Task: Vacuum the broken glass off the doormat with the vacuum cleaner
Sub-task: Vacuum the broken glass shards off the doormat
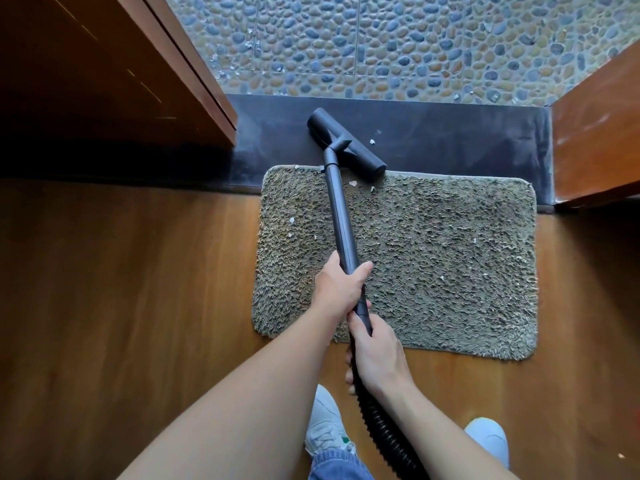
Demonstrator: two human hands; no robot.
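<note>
The left hand (pixel 341 284) has its grip closed round the middle of the vacuum cleaner's dark wand (pixel 341 216), fingers wrapped under and thumb on the near side. Just behind it the right hand (pixel 375 348) has its grip closed round the wand's lower end, where the ribbed black hose (pixel 384 431) begins and runs back between two white shoes (pixel 323 420). The wand slants across the left part of the shaggy grey-brown doormat (pixel 433 258), which lies on the wooden floor (pixel 121 271) with its far edge against a dark threshold strip (pixel 467 147). The floor head (pixel 346 143) sits skewed on that strip, its right end touching the mat's far edge. Pale glass fragments (pixel 352 183) lie on the mat just beside the head, another near the mat's left edge, and one on the strip. Beyond the strip is pebble paving (pixel 381 46).
</note>
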